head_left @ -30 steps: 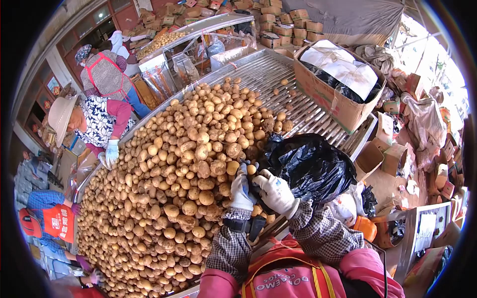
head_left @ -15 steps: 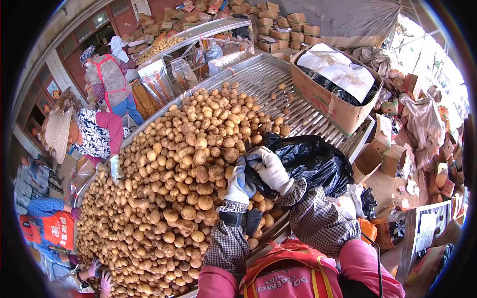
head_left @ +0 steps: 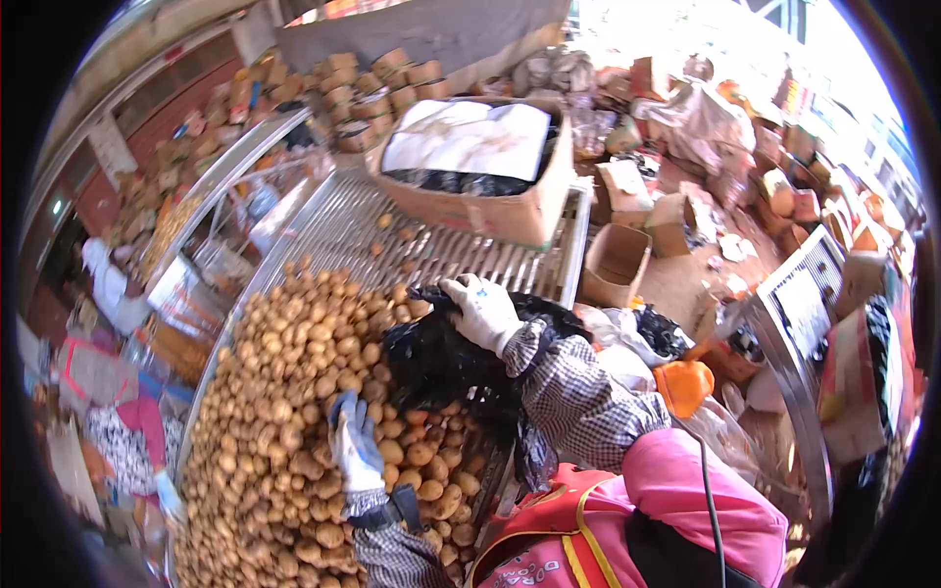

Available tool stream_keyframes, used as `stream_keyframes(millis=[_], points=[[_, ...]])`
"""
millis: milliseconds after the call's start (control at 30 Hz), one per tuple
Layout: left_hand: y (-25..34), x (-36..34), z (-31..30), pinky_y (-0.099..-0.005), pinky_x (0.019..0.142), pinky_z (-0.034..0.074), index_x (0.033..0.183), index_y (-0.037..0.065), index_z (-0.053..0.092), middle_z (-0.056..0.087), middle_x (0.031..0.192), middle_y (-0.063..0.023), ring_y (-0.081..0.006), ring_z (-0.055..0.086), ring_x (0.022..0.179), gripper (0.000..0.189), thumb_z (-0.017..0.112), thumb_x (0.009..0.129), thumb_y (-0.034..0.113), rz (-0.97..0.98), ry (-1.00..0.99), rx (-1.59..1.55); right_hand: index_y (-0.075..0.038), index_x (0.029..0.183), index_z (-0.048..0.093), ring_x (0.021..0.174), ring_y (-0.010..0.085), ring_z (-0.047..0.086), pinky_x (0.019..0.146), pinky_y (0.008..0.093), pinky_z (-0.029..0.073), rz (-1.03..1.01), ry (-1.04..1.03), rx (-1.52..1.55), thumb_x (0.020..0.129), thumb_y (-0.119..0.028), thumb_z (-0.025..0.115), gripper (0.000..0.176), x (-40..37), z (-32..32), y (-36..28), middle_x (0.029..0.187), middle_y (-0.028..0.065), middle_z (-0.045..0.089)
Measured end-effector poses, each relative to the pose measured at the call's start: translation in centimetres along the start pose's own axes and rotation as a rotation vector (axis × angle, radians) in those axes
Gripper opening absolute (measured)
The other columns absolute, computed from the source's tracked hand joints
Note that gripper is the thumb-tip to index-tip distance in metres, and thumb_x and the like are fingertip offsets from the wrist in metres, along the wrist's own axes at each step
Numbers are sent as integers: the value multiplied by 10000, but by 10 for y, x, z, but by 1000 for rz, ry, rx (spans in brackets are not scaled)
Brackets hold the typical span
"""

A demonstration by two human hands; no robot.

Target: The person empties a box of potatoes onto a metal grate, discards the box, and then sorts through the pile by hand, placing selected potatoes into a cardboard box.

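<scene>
My right hand (head_left: 482, 312), in a white work glove, grips the upper edge of a black plastic bag (head_left: 451, 363). The bag lies crumpled over the potatoes and slats, with part of it hanging toward my body. My left hand (head_left: 355, 441), in a white glove with blue fingers, is apart from the bag, its fingers stretched out over the pile of potatoes (head_left: 284, 412). Several potatoes lie right beside its fingertips and palm. A dark band (head_left: 402, 508) circles my left wrist over the checked sleeve.
Ahead on the slatted metal table (head_left: 338, 220) stands a cardboard box (head_left: 470, 211) lined with black plastic, a white sheet (head_left: 466, 137) on top. Open cartons (head_left: 616, 263) and an orange container (head_left: 683, 387) are at right. A co-worker's gloved hand (head_left: 169, 493) touches the pile's left edge.
My view has swung right. My hands, formerly together at the bag's edge, are now apart: the left has let go and moved onto the potatoes, while the right keeps the bag, now more spread.
</scene>
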State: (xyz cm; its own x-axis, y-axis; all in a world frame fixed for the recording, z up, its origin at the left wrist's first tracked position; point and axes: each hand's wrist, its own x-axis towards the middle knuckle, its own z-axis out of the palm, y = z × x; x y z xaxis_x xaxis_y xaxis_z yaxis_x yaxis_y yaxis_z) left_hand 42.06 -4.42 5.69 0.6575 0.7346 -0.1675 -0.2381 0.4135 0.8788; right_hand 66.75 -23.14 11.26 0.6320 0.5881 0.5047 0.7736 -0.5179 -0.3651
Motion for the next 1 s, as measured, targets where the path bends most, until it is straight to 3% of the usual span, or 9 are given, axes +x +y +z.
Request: stream_keyframes(millis=[233,300,400,500,633,767,900,967,1000], points=[[-41,1,74,-394,1162,330,1476,65,456,503,1448,-138,-236,444,1360,717,797,851,152,57,-474,797,-122,1314,635,1015,415,695,893,487,555,259,-687,46,846,-278,700,498,-105,71,100,1071,217,711],[-36,-3,106,-394,1181,312,1538,134,382,461,1499,-203,-361,395,1414,906,847,780,308,528,-659,1364,-118,1227,688,1081,408,676,958,430,528,176,-643,238,850,-152,575,396,-99,49,57,1142,206,704],[-97,91,30,-415,1107,405,1500,95,419,538,1432,-186,-361,507,1316,791,733,850,419,174,-909,1826,-113,1214,680,1114,398,639,944,447,515,-46,-211,535,781,-62,608,442,-71,23,21,1119,190,680],[-107,133,21,-474,1026,463,1328,45,602,650,1293,-159,-355,606,1205,590,659,902,448,477,-671,1296,-79,1116,670,1050,389,618,895,457,498,-64,143,771,775,-1,641,351,-37,-5,19,1040,164,631],[-42,102,105,-440,1048,495,1397,22,535,604,1359,-159,-312,605,1201,440,426,1042,260,-483,-342,14,-125,1363,538,1260,481,485,1077,469,423,94,203,690,813,-102,698,574,-24,22,49,1395,281,442],[-29,82,127,-409,1024,506,1358,-3,561,628,1301,-141,-275,635,1138,474,435,1044,328,-193,-649,362,-228,1631,105,1426,529,311,1174,468,343,82,-226,809,698,-133,806,1171,-37,32,23,1635,315,82],[-41,60,141,-381,1009,500,1412,19,500,590,1325,-98,-216,588,1185,420,559,1025,172,-347,-219,505,-211,1635,101,1470,394,334,1185,402,334,75,-90,939,735,-127,787,1135,-54,70,27,1652,245,138],[-42,46,158,-320,958,505,1409,16,496,603,1263,-67,-159,591,1094,463,636,994,168,-287,-499,557,-10,1544,346,1369,217,483,1171,361,355,-68,243,2735,836,-293,764,869,-62,96,23,1493,162,498],[-37,29,169,-298,919,500,1384,7,515,615,1206,-52,-136,589,1034,444,642,993,175,-315,-592,631,2,1452,446,1282,214,541,1126,340,396,37,273,2302,907,-222,671,631,-73,96,42,1421,126,560]])
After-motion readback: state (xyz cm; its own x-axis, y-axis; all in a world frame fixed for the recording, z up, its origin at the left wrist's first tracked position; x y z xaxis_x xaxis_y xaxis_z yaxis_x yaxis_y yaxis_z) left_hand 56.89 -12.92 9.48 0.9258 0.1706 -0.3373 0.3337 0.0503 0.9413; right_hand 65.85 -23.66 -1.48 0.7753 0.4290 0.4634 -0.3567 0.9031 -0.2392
